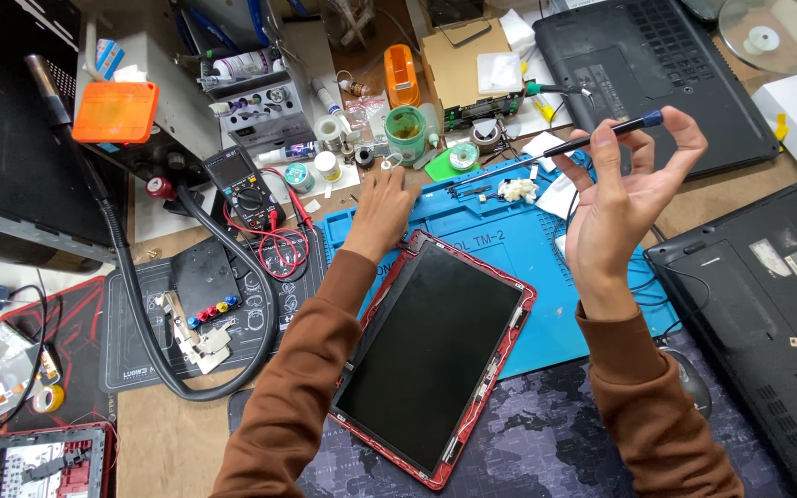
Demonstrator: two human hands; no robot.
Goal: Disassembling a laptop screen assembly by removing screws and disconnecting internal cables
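A laptop screen panel (431,355) in a red frame lies tilted across the blue work mat (509,235) in front of me. My right hand (622,194) is raised above the mat's right side and holds a thin black screwdriver with a blue cap (592,138) between thumb and fingers, its tip pointing left. My left hand (382,210) reaches forward, palm down, onto the mat's far left corner near small parts and a green jar (406,134). What is under its fingers is hidden.
Two dark laptops lie upside down at right (767,314) and at back right (638,65). A multimeter (246,189) with red leads, a black hose (140,304), an orange-lidded box (114,112) and several bottles and tape rolls crowd the left and back.
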